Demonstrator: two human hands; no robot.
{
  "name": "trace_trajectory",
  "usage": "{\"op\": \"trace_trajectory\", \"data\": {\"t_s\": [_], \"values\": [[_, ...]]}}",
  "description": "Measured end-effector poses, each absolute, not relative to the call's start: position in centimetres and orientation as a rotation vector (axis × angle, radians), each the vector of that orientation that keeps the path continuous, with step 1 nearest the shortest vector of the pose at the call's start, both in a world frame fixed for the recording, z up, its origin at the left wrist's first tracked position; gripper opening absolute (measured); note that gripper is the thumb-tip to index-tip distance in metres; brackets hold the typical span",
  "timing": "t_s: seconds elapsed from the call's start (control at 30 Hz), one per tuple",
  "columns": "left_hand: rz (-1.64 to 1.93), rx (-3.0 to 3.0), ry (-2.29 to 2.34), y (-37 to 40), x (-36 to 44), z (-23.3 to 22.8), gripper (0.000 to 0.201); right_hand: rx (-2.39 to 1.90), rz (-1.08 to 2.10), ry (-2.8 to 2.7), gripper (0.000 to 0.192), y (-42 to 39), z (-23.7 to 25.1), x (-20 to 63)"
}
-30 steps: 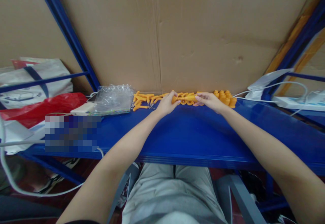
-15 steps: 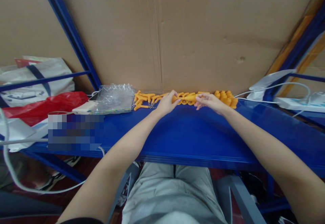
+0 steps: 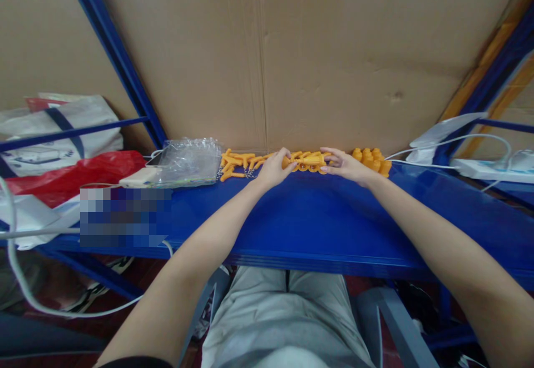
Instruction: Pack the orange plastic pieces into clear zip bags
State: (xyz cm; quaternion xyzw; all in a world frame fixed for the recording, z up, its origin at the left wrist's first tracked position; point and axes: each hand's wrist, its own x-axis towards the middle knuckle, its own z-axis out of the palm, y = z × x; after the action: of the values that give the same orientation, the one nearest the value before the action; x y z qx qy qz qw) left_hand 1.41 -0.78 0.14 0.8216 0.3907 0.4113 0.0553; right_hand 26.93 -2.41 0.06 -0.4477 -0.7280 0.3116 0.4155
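Orange-yellow plastic parts lie in a row along the back of the blue table (image 3: 304, 218). My left hand (image 3: 274, 169) is closed, thumb and fingers curled round a yellow plastic piece (image 3: 286, 162) that is mostly covered. Just right of it are round yellow parts (image 3: 308, 167) with metal centres, and slim yellow pieces on top. My right hand (image 3: 344, 165) is at the right end of these, thumb and fingers spread apart; whether its fingertips touch a part I cannot tell. Branched yellow pieces with small chains (image 3: 233, 162) lie left of my left hand. Taller yellow parts (image 3: 370, 160) stand behind my right wrist.
A clear plastic bag (image 3: 189, 162) and a white box (image 3: 139, 178) are to the left, near a red bag (image 3: 79, 173). A cardboard sheet (image 3: 308, 62) walls the back. White cables and a power strip (image 3: 496, 170) lie on the right. Blue posts frame both sides.
My right hand's fingers have spread from a near pinch, the index finger rising away from the thumb. My left hand has stayed in place.
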Motion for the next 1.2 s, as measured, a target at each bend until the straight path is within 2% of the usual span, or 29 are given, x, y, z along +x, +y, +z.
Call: {"op": "trace_trajectory", "data": {"t_s": [0.23, 0.43, 0.7, 0.87, 1.03, 1.2], "values": [[1.239, 2.473, 1.186, -1.1, 1.5, 0.3, 0.018, -1.087, 0.744, -1.765, 0.044, -2.2, -0.1, 26.7], [1.247, 2.478, 1.177, -1.1, 1.5, 0.2, 0.017, -1.172, 0.775, -1.705, 0.032, -3.2, 0.6, 26.0], [1.218, 2.484, 1.175, -1.2, 1.5, 0.3, 0.019, -1.226, 0.798, -1.685, 0.031, -3.5, 0.9, 25.6], [1.244, 2.489, 1.164, -1.0, 1.4, 0.2, 0.017, -1.1, 0.85, -1.727, 0.055, -3.0, 0.4, 26.0], [1.251, 2.489, 1.155, -1.0, 1.4, 0.1, 0.019, -1.104, 0.854, -1.724, 0.04, -2.9, 0.2, 25.9], [1.266, 2.48, 1.143, -1.1, 1.4, 0.1, 0.019, -1.138, 0.872, -1.713, 0.041, -3.2, 0.5, 25.6]]}}
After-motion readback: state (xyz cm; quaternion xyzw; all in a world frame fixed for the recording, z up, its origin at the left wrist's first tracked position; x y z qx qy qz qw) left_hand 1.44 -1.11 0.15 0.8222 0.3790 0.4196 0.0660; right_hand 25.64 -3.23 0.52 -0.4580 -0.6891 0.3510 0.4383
